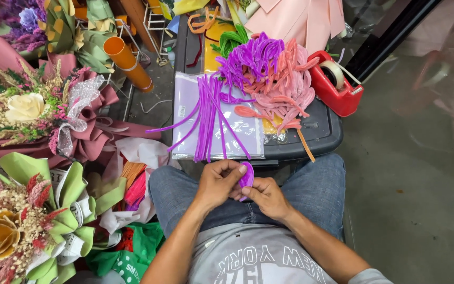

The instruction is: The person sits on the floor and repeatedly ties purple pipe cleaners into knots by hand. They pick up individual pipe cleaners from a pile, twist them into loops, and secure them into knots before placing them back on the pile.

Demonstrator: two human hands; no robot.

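**Hands shaping a purple pipe-cleaner petal over lap**

Both hands meet above the knees, w/ a small purple loop (246, 178) pinched between them. Left hand (217, 183) curls round the loop from the left, thumb & fingers closed on its edge. Right hand (267, 196) closes on its lower end, fingertips tucked under. Neither hand is free. Loop looks like a fuzzy stem bent into a petal shape; it stands roughly upright, just clear of the jeans (311, 184).

Step in hand (judgement): forming or closing one petal, prob. twisting the base tight. Next move would call for a firm pinch at the base while the other hand turns the ends; grip must not flatten the loop.

Beyond the knees: dark plastic bin lid (324, 134) serves as worktop. At its near-left edge, a clear sleeve of lilac sheets (185, 113), w/ straight purple stems (208, 118) fanned across it, some overhanging the left edge. Centre to far side: heap of bent purple and pink stems (274, 73). One orange-pink petal (248, 111) lies beside the heap. Red tape dispenser (334, 84) at the right edge. Green stems (231, 39) at the far edge.

Left of the person, on the floor: wrapped bouquets (32, 113) in pink & green paper, orange tube (127, 62) farther back.
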